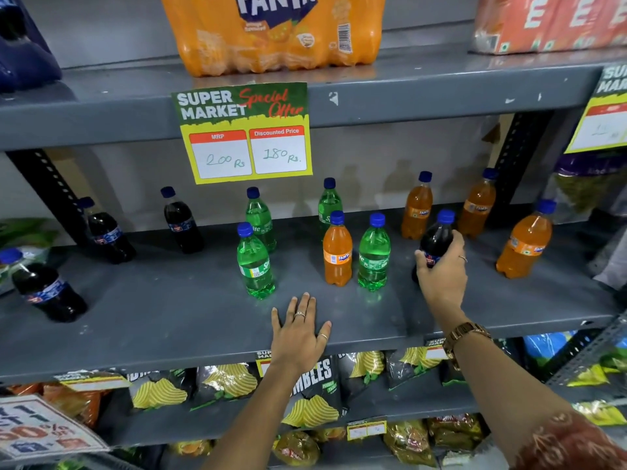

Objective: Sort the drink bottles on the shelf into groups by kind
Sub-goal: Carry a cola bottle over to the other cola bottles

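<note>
On the grey shelf [169, 320] stand small bottles with blue caps. Three dark cola bottles [181, 222] are at the left. Several green Sprite bottles [254, 262] stand in the middle, with one orange Fanta bottle [337, 252] among them. Three more orange Fanta bottles [524, 244] are at the right. My right hand [441, 273] is shut on a dark cola bottle [436, 240] that stands right of the middle. My left hand [298, 334] lies flat and open on the shelf near its front edge, holding nothing.
A yellow and green price sign [244, 134] hangs from the shelf above. A shrink-wrapped Fanta pack [271, 32] sits on that upper shelf. Chip bags [312, 391] fill the shelves below. Black uprights [519, 157] bound the bay on both sides.
</note>
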Demonstrator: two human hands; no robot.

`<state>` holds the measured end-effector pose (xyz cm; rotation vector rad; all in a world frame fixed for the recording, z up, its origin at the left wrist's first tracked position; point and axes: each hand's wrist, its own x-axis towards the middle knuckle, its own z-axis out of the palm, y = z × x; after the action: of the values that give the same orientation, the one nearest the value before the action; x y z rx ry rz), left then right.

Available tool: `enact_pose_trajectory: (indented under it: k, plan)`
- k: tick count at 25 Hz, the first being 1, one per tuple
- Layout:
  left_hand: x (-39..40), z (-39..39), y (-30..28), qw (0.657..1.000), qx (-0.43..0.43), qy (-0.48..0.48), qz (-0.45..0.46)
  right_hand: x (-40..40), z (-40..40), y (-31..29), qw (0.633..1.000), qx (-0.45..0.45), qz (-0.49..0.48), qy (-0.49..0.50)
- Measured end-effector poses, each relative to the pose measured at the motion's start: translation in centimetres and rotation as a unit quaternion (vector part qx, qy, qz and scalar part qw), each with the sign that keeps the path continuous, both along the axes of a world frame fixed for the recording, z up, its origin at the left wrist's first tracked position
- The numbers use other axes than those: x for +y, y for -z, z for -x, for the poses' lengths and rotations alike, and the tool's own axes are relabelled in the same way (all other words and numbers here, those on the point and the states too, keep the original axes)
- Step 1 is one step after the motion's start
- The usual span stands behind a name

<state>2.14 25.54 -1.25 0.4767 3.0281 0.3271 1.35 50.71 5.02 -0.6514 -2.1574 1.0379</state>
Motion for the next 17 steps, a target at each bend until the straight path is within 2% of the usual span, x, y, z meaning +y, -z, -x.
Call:
enact_pose_trajectory:
  k: [7,10,12,17]
  plan:
    - [-0.2,0.3,-0.6,0.999,-0.035,0.014,-0.003,-1.3,-1.9,0.2,1.0,-0.004,-0.02,-0.002]
    - [-1.2,0.4,-1.2,0.998,-0.048,0.031,-0.036,-2.7,-3.6,0.6,0.999,0.005,-0.042,-0.004]
    - [-3.2,0.1,-1.3,0.998,-0.024,0.023,-0.051,-4.2,-4.5,0.7,0.997,0.015,-0.065,-0.031]
    - [-10.1,-0.7,-1.0,0.999,0.05,-0.013,0.008,-9.9,-4.8,0.2,0.99,0.034,-0.082,-0.114]
